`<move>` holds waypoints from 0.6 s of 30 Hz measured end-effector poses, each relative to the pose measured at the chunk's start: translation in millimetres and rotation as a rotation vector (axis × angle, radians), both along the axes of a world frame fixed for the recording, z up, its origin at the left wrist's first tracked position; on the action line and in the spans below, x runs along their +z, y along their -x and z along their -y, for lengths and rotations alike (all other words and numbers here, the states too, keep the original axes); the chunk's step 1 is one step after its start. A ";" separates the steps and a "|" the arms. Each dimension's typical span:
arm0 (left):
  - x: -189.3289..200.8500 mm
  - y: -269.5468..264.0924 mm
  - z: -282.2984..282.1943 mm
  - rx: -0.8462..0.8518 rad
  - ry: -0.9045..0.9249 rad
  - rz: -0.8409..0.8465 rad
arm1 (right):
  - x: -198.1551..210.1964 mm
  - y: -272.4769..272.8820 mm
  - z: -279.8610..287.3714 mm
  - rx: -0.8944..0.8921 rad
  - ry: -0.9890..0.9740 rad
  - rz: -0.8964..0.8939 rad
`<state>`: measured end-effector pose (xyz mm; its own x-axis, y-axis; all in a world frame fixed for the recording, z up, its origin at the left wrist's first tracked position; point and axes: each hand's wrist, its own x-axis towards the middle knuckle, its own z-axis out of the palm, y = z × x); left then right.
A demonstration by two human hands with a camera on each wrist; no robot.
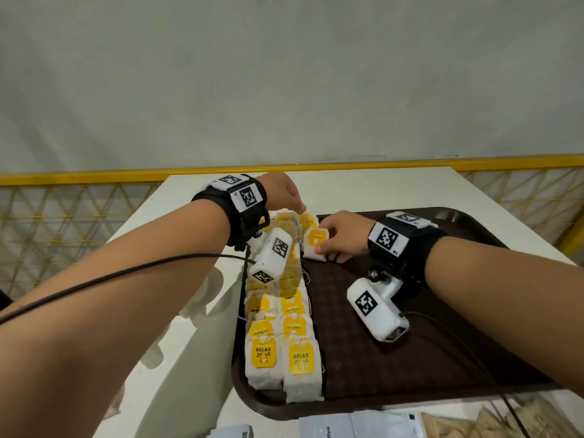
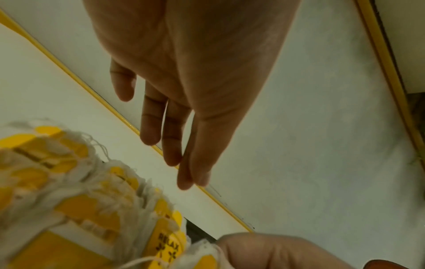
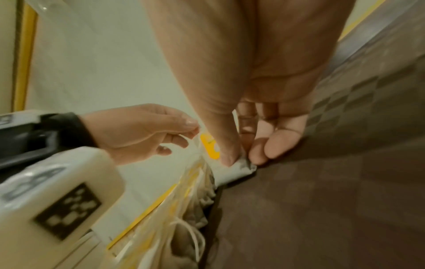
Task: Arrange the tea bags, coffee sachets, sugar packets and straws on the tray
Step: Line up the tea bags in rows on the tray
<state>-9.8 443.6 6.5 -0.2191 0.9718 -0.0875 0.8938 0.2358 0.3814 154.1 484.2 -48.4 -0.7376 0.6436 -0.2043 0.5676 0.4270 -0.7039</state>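
1. Head view: a dark brown tray (image 1: 395,358) lies on a white worktop (image 1: 196,358), its left rim close to the worktop's left edge. Two rows of tea bags (image 1: 279,330) run along the tray's left side, from 6 o'clock up to 12 o'clock. The tray floor from its centre out to 3 o'clock is bare. The right hand (image 1: 343,237) grips one tea bag (image 1: 314,243) at the far end of the rows, thumb on top and fingers curled under it. The left hand (image 1: 282,192) hovers just past the rows at 11 o'clock, fingertips drawn together above the farthest bags. White sachets (image 1: 350,426) lie on the worktop beyond the tray's near rim, at 6 o'clock.

2. Left wrist view: the left hand (image 2: 195,81) has its fingers (image 2: 150,125) straight and close together, with nothing in them. The tea bags (image 2: 92,209) fill the 7 o'clock corner.

3. Right wrist view: the right hand's thumb and fingers (image 3: 271,145) pinch the corner of the tea bag (image 3: 239,168), which rests on the tray (image 3: 333,200) beside the rows. Open tray floor spreads towards 4 o'clock.
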 end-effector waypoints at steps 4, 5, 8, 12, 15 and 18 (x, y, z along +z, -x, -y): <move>-0.4 -1.8 8.5 -0.035 0.094 -0.019 | -0.5 4.7 0.5 -0.117 0.053 -0.146; -2.5 -3.8 9.3 -0.051 0.105 -0.020 | -0.5 5.2 1.2 -0.142 0.047 -0.168; -9.2 -10.9 8.2 -0.065 0.084 -0.037 | 1.5 3.6 3.6 -0.197 0.016 -0.172; -13.6 -19.6 7.0 -0.045 0.043 -0.062 | 3.5 3.9 3.0 -0.198 -0.091 -0.116; -16.5 -23.6 7.1 -0.032 0.032 -0.088 | 2.0 5.3 3.3 -0.111 -0.122 -0.052; -12.6 -20.8 12.8 0.041 -0.060 -0.054 | 1.4 4.5 3.9 -0.090 -0.078 -0.069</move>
<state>10.9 430.7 -6.1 -0.2614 0.9651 -0.0164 0.9036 0.2506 0.3475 149.6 480.3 -47.0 -0.6868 0.7197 -0.1017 0.5575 0.4318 -0.7090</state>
